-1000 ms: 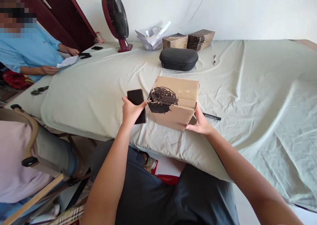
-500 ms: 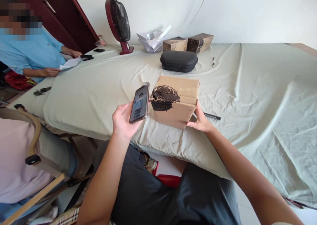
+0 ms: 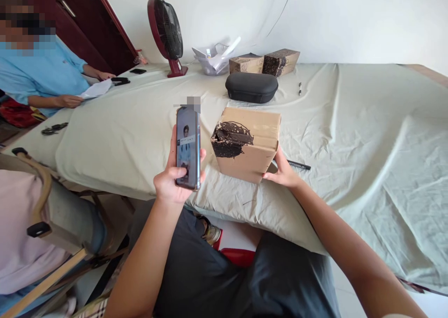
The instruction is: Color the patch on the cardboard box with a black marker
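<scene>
A smartphone (image 3: 188,155) with a lit screen is gripped in my left hand (image 3: 171,180), its fingers wrapped round the sides and the thumb on the lower screen. To its right a brown cardboard box (image 3: 257,134) rests tilted at the table's near edge, its left corner scribbled over in black. My right hand (image 3: 283,168) holds the box at its lower right corner, thumb in front; some fingers are hidden behind it. Just beyond that hand a black pen (image 3: 299,164) lies on the cloth.
Behind the box sit a black zip case (image 3: 252,87), two cardboard boxes (image 3: 282,62), a plastic basket (image 3: 215,64) with papers, and a red fan (image 3: 168,33). A person in a light blue shirt (image 3: 45,73) holds paper at the left. A chair (image 3: 66,210) stands near my left.
My left hand has turned the phone more upright and shifted it left, with the screen facing me and the thumb now on it. My right hand and the box stay nearly in place.
</scene>
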`<state>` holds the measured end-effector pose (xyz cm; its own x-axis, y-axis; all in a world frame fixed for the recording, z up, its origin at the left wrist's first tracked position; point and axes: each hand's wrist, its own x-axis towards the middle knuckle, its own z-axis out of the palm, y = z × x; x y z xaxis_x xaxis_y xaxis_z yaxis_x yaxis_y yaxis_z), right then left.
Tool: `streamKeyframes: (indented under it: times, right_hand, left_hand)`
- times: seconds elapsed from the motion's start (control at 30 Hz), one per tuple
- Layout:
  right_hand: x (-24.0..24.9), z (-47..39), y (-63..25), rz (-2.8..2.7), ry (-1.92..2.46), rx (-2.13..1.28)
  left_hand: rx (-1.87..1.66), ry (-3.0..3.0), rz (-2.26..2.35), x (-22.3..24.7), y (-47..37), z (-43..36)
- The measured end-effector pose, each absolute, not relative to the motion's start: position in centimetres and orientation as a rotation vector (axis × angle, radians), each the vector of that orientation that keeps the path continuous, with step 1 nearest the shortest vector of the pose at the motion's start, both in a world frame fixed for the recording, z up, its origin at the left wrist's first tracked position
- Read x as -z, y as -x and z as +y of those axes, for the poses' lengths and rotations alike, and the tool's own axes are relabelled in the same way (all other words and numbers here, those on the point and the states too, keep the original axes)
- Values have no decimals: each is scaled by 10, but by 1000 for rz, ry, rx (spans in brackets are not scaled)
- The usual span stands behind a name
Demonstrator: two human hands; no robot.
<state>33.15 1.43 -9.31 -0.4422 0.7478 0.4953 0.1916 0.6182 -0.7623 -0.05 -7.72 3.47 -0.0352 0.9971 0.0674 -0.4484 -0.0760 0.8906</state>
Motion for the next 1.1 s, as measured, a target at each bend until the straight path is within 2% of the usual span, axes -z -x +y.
streamKeyframes:
  times: [0.27, 0.57, 0.9, 1.1]
  right_hand:
    - [93, 15, -332, -1971, 742, -794]
    - [91, 15, -332, -1980, 731, -776]
    - [93, 15, -332, -1983, 744, -799]
    - [95, 14, -332, -1983, 791, -806]
  left_hand:
    - [-1324, -851, 750, -27, 8, -80]
    - [-1210, -934, 514, -40, -6, -90]
    - [-1382, -1034, 882, -41, -8, -78]
    - [-1561, -898, 1106, -32, 19, -36]
